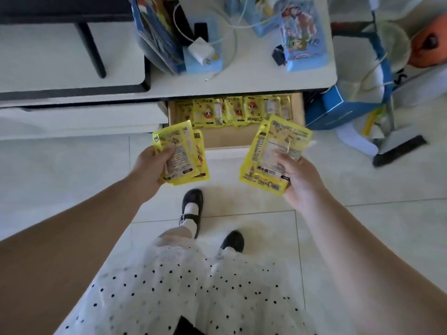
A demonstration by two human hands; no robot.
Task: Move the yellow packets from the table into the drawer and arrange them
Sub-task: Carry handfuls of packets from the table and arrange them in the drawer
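My left hand grips a fanned stack of yellow packets, thumb on top. My right hand holds a second, thicker stack of yellow packets the same way. Both stacks hover over the floor just in front of the open wooden drawer under the white table. Inside the drawer, a row of several yellow packets stands along the back; the front part of its floor is bare.
On the table sit blue boxes, a white charger with cable and a blue bag. A monitor stand is at left. A blue box and a broom lie on the floor at right. My shoes stand below the drawer.
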